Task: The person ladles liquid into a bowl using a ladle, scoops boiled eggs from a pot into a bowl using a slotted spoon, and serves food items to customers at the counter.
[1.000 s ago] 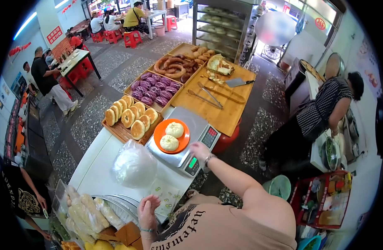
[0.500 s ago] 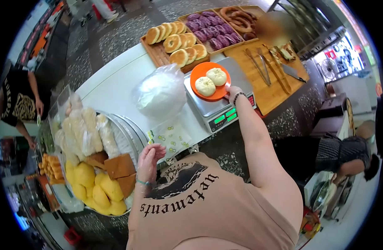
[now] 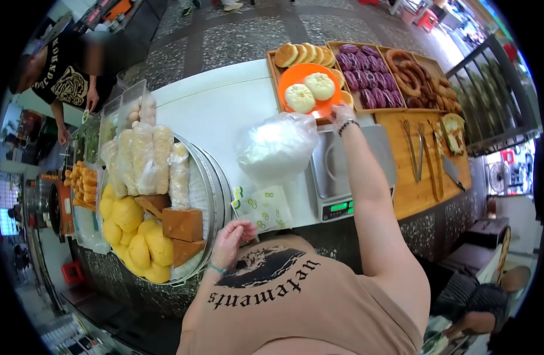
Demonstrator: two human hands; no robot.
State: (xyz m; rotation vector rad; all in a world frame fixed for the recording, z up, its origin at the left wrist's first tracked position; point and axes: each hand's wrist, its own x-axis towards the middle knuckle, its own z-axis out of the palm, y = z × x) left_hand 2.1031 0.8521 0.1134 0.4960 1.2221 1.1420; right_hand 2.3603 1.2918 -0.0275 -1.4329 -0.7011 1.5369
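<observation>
The white, smooth worktop (image 3: pixel 195 103) has a wide, round metal steamer (image 3: pixel 222 184) at its left end. Along the far edge, toward the right corner, lies a brown wooden tray (image 3: pixel 273 77) of golden flat cakes. A silver, flat-topped digital scale (image 3: pixel 366 160) sits at the near edge, its display facing the person, presumably for easy reading. Against its left side rests a puffy, clear plastic bag (image 3: pixel 275 151), within easy reach. The round, orange plate (image 3: pixel 331 109) is off the scale, overlapping the wooden tray in view; whether they touch I cannot tell. The right hand (image 3: pixel 343 115) grips the plate's near rim, probably to keep clear of the food. The left hand (image 3: pixel 231 239), clear-gloved, hangs by the near edge, fingers loosely curled, apparently grasping nothing. Two white, pleated buns (image 3: pixel 320 86) sit side by side on the plate, likely steadied by its level hold.
</observation>
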